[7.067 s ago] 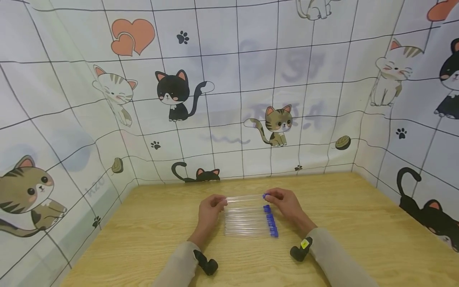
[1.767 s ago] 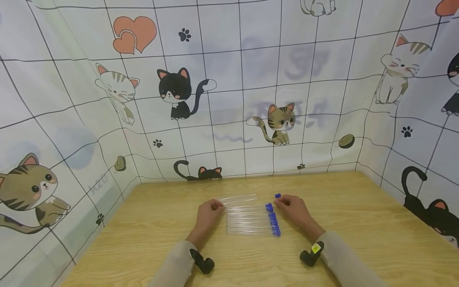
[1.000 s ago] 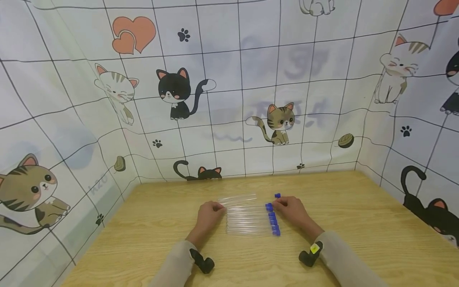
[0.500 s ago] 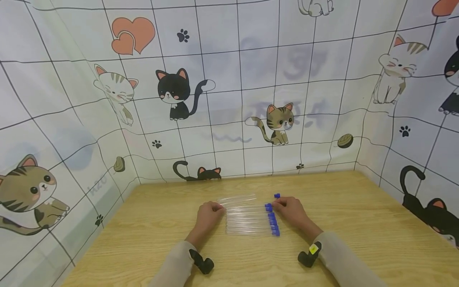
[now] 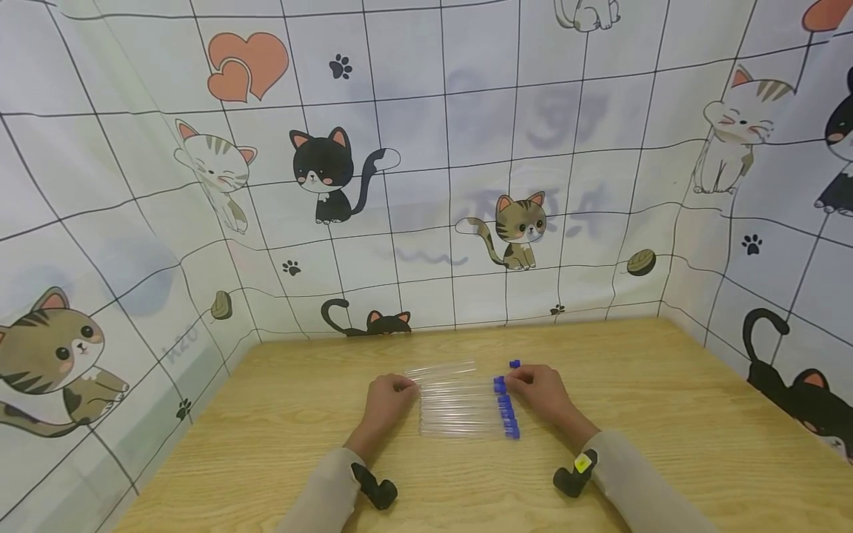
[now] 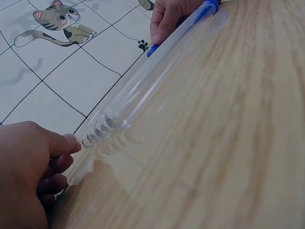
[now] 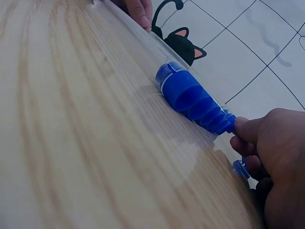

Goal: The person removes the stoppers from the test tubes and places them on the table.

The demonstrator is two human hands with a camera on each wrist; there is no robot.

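The left hand (image 5: 389,397) is curling, thumb and forefinger apparently pinching the rounded end of a clear, slender, glass-like tube (image 5: 460,384); the right hand (image 5: 543,390) is pinching the ridged blue plastic cap (image 7: 229,121) at its other end. This tube is lying at the back of a row of matching capped tubes (image 5: 460,422). Beyond, nearer the far edge of the pale wood-grain table (image 5: 266,459), an uncapped clear tube (image 5: 443,369) is slanting, a loose blue cap (image 5: 514,363) sitting apart to its right. The hands seem to be squaring the row; the next move probably calls for letting go and joining loose cap to uncapped tube.
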